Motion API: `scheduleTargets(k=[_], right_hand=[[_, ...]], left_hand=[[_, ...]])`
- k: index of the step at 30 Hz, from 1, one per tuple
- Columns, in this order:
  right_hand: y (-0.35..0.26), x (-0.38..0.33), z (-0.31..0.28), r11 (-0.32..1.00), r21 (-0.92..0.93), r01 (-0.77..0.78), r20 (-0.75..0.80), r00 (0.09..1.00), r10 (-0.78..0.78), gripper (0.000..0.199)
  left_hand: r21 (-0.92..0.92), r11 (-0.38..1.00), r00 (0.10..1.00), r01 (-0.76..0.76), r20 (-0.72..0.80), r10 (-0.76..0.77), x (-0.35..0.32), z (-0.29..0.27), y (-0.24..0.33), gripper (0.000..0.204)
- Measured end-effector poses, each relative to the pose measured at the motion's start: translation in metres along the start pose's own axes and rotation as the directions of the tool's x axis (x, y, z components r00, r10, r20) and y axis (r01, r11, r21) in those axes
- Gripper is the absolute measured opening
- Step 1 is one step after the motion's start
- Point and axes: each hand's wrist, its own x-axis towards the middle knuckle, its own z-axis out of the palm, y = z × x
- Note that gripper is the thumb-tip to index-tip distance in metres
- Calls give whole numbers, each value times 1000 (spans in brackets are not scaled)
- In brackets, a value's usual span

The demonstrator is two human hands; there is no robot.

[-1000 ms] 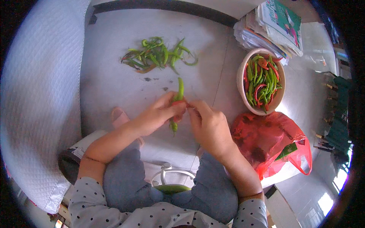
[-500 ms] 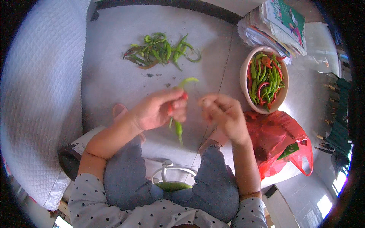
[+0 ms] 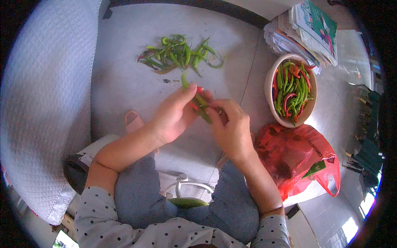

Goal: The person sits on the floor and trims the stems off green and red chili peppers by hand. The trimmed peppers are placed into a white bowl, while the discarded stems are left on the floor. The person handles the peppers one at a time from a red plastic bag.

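1. A seated person's two bare hands meet over a pale grey floor [image 3: 124, 82], seen from above.
2. The left hand [image 3: 175, 118] is closed around a long, slender green chilli pepper [image 3: 194, 97], with the thumb lying along it. One end of the pepper sticks out beyond the fingertips, away from the person.
3. The right hand [image 3: 231, 128] is curled, with its fingertips pinching the near end of the same pepper, just beside the left thumb. The two hands touch.
4. Beyond the hands, well apart from them, a loose heap of green pepper stems and trimmings [image 3: 178, 56] lies on the floor.
5. Beyond and to the right of the right hand stands a round cream bowl [image 3: 271, 84] filled with green and red chilli peppers.
6. Just right of the right forearm sits a crumpled red plastic bag [image 3: 297, 157], near the bowl.
7. Beyond the bowl lies a stack of papers and magazines [image 3: 306, 29].
8. Left of the left arm is a white quilted cushion [image 3: 41, 103].
9. Beneath the left wrist, a pink slipper [image 3: 133, 122] shows on the floor.
10. The person wears grey trousers and dotted sleeves.
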Motion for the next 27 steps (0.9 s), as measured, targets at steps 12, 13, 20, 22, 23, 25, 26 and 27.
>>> scheduleTargets(k=[12, 13, 20, 22, 23, 25, 26, 27], right_hand=[[1, -3, -6, 980, -140, 140, 54, 990, -134, 12], [4, -3, -8, 983, -81, 164, 60, 985, -160, 12], [13, 0, -24, 908, 419, -17, 269, 957, -107, 16], [18, -1, -25, 874, 480, 75, 241, 947, -214, 16], [17, -2, -29, 858, 508, -73, 298, 950, -96, 16], [12, -3, -37, 767, 531, -360, 424, 897, 128, 17], [12, 1, -34, 750, 547, -372, 429, 894, 131, 18], [12, 0, -30, 722, 553, -417, 452, 878, 161, 18]], left_hand=[[301, 952, 989, -54, -117, 93, 0, 7, 3, 19], [228, 973, 998, -12, -61, 27, -1, 6, 4, 20], [-240, 918, 932, 314, 260, -251, -2, 10, 14, 20], [-344, 874, 924, 342, 292, -247, 0, 7, 18, 20], [-385, 868, 935, 314, 283, -213, 2, 3, 24, 20], [-382, 898, 963, 219, 232, -136, 2, 1, 28, 19], [-333, 930, 976, 156, 198, -93, 1, 3, 29, 19], [-281, 955, 985, 93, 166, -47, 0, 5, 30, 19]])
